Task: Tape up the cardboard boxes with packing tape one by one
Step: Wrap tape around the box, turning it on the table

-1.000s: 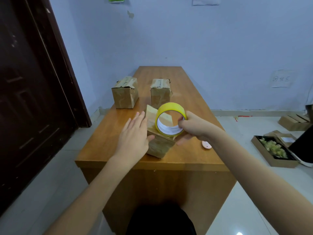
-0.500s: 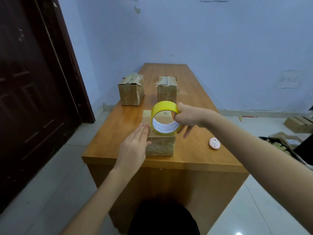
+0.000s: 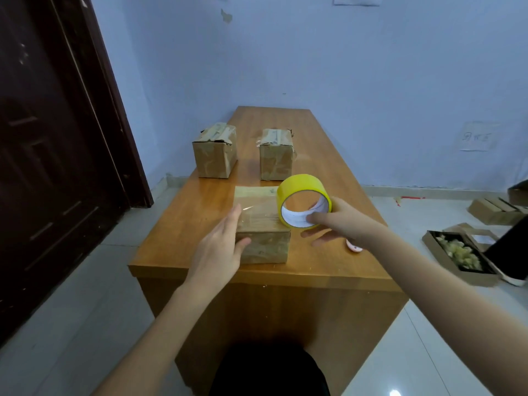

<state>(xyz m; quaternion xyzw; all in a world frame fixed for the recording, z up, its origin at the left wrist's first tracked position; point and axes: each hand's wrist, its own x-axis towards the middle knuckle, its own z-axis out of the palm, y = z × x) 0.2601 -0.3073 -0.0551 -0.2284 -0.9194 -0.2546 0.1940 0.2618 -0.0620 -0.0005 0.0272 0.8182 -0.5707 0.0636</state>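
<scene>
Near box (image 3: 261, 224) at counter (image 3: 177, 241) front edge: light, stiff, we judge. Left hand (image 3: 221, 247) flat against its side; right hand (image 3: 340, 224) fingers pinch tape roll (image 3: 303, 200) rim. Film slippery.

Head-worn camera looks forward and down over the table (image 3: 200, 224).
</scene>
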